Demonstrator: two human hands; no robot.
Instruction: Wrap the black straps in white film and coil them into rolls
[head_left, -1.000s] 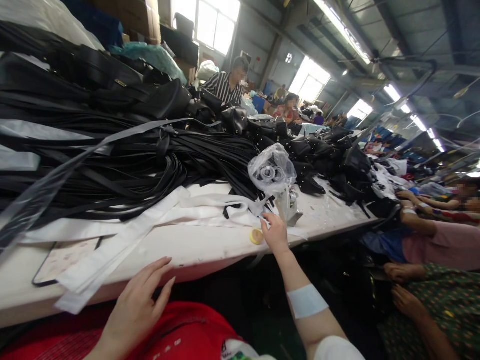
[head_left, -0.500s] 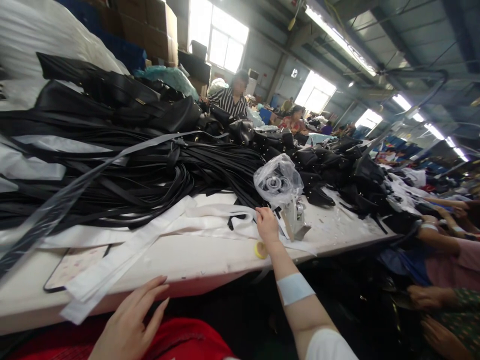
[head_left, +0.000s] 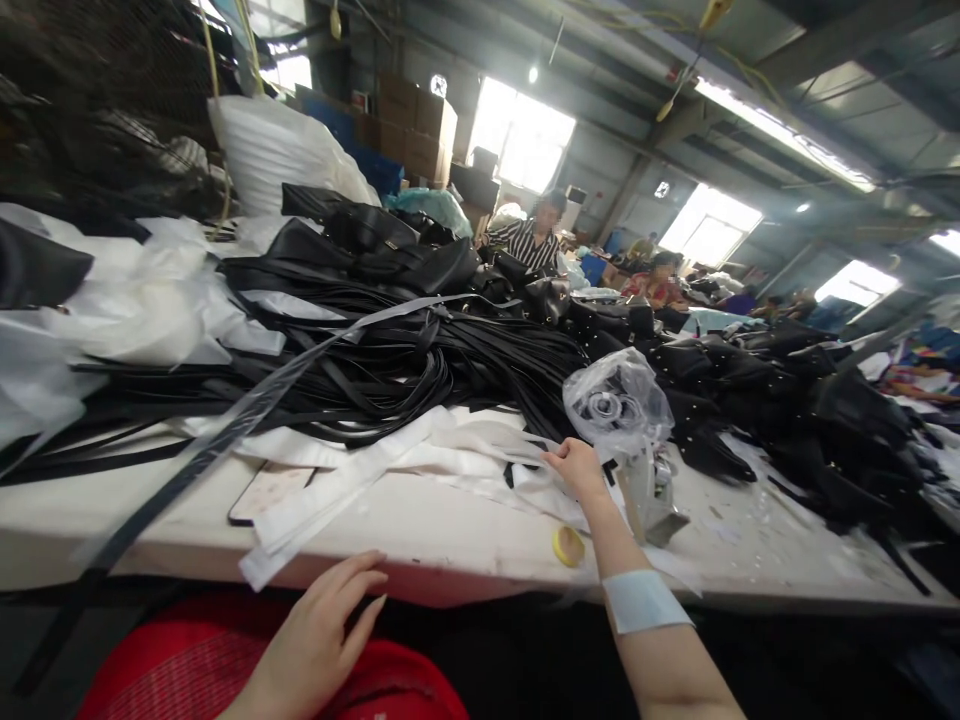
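My right hand point(head_left: 577, 470) is closed on the end of a white strip point(head_left: 487, 440), one of several pale strips lying loosely across the table point(head_left: 450, 530). Fingers apart and holding nothing, my left hand point(head_left: 322, 625) hovers over my red clothing near the table's front edge. A clear plastic bag point(head_left: 619, 400) with coiled material inside stands just beyond my right hand. Beside my right forearm lies a yellow round item point(head_left: 568, 546). A flat, dark-edged panel point(head_left: 270, 490) is partly covered by the white strips.
Long black straps point(head_left: 390, 370) are heaped behind the strips, with black bags point(head_left: 705, 370) piled to the right. White plastic wrapping point(head_left: 165, 290) lies at the left. A person in a striped top point(head_left: 529, 245) is across the table.
The view has swung left, so the table contents appear farther right. My right hand now has a white strip end raised between its fingers. My left hand stays open.
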